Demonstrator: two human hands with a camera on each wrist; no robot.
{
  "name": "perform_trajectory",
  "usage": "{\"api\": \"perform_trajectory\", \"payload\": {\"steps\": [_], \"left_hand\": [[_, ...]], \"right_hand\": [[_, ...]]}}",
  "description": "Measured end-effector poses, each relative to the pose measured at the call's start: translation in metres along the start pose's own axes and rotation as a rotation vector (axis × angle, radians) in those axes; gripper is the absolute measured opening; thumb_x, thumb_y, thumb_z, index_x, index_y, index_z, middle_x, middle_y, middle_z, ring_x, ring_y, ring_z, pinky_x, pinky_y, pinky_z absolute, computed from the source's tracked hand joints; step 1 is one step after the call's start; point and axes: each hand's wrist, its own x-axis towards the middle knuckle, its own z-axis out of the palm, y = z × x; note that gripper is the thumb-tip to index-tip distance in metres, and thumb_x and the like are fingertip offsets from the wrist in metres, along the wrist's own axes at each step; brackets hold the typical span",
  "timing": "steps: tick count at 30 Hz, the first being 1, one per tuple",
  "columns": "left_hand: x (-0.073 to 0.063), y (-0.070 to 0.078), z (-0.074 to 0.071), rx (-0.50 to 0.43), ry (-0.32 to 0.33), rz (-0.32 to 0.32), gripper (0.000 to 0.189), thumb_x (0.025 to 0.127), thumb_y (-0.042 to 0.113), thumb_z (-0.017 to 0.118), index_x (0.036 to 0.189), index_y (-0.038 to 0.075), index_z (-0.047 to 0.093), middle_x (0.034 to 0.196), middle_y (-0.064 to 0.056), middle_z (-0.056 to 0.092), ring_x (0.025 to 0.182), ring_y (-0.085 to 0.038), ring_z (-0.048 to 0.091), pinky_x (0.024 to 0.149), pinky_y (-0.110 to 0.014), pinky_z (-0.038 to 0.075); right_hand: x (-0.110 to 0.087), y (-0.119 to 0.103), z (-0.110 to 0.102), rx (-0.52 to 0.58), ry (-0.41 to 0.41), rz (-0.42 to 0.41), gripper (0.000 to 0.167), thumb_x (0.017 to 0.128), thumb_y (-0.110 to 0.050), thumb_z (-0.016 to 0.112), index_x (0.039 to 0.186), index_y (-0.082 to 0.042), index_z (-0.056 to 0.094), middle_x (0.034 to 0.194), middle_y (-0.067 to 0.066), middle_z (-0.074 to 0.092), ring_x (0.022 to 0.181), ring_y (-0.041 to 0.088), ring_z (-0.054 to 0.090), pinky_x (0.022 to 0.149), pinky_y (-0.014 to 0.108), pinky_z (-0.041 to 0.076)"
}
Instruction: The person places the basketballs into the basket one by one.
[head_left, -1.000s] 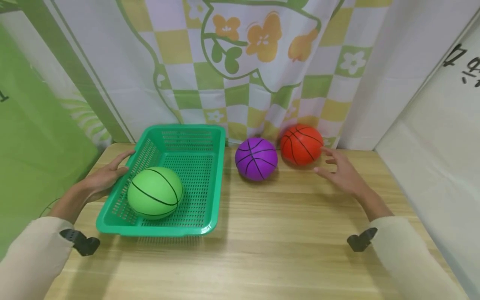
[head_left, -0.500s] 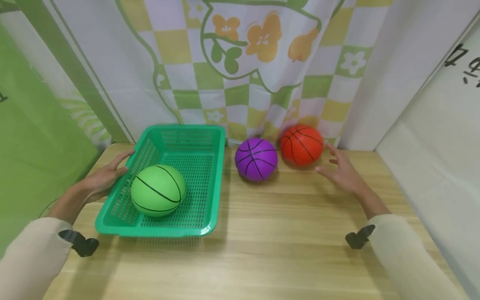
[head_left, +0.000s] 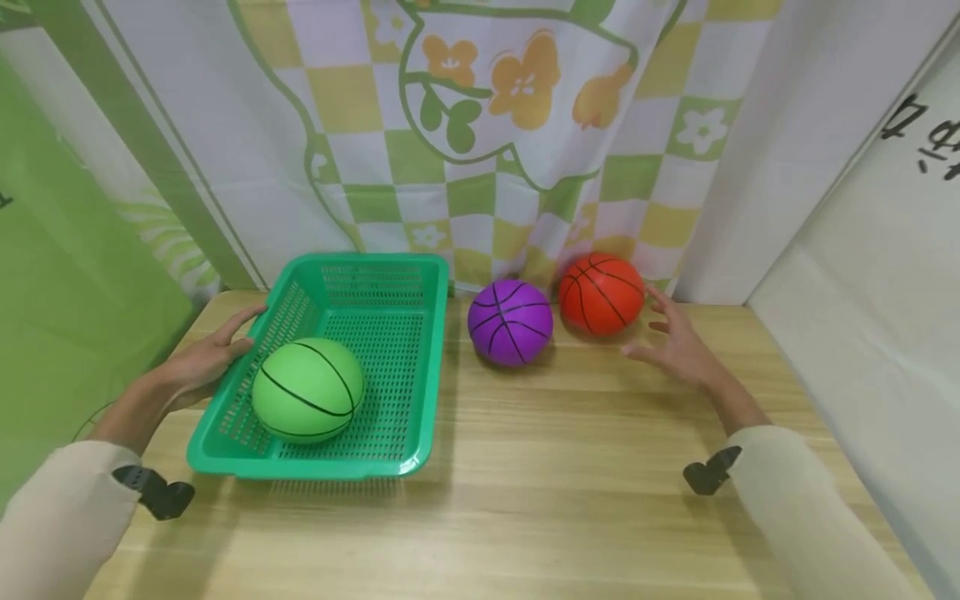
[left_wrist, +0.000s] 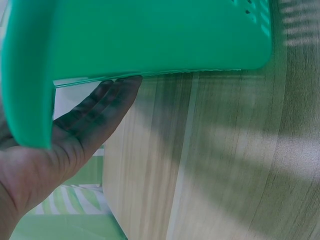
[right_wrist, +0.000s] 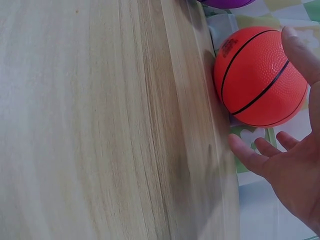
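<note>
In the head view, a green basket [head_left: 432, 375] of perforated plastic stands on the left, with a green toy basketball [head_left: 307, 390] inside near its left wall. My left hand [head_left: 206, 360] touches the basket's left side; the left wrist view has its straight fingers [left_wrist: 107, 112] lying along the outer wall below the rim. To the right, my right hand [head_left: 678, 343] is spread beside a red toy basketball [head_left: 602, 294], thumb and fingers apart. The right wrist view gives the red ball [right_wrist: 260, 77] between the raised thumb and the fingers, which do not grip it.
A purple toy basketball [head_left: 511, 322] sits between the basket and the red ball. Behind them hangs a checked curtain [head_left: 472, 192] along the back edge of the wooden table [head_left: 540, 500]. A white panel [head_left: 870, 333] borders the right side, a green one [head_left: 67, 292] the left.
The green ball rolled slightly right in the basket and then back left. My right hand has shifted a little at the red ball's right side. The left hand stays at the basket.
</note>
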Motion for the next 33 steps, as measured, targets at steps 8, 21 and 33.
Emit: {"api": "perform_trajectory", "payload": {"steps": [8,21,33], "left_hand": [[-0.002,0.000,0.000,-0.004,0.004,0.000,0.060,0.112,0.022,0.023,0.160,0.030,-0.012,0.147,-0.037,0.020,0.108,-0.031,0.059,0.086,-0.054,0.052],[-0.001,0.000,0.001,-0.023,0.005,-0.002,0.060,0.112,0.022,0.024,0.160,0.028,-0.013,0.147,-0.037,0.021,0.107,-0.030,0.060,0.085,-0.055,0.052],[-0.001,-0.001,0.001,-0.012,0.006,-0.006,0.061,0.113,0.022,0.025,0.160,0.028,-0.014,0.146,-0.037,0.021,0.105,-0.031,0.059,0.082,-0.054,0.053]], "right_hand": [[0.008,0.000,0.004,0.060,-0.004,0.009,0.109,0.086,-0.015,0.079,0.162,-0.017,0.002,0.159,0.029,0.009,0.134,0.058,0.026,0.101,0.070,0.033],[0.019,0.000,0.009,0.062,0.022,0.052,0.111,0.088,-0.018,0.078,0.162,-0.017,-0.005,0.160,0.029,0.006,0.134,0.058,0.028,0.093,0.065,0.045],[0.031,0.001,0.024,0.070,0.148,-0.012,0.113,0.084,-0.018,0.082,0.162,-0.015,0.001,0.163,0.018,0.006,0.140,0.048,0.023,0.107,0.069,0.024]]}}
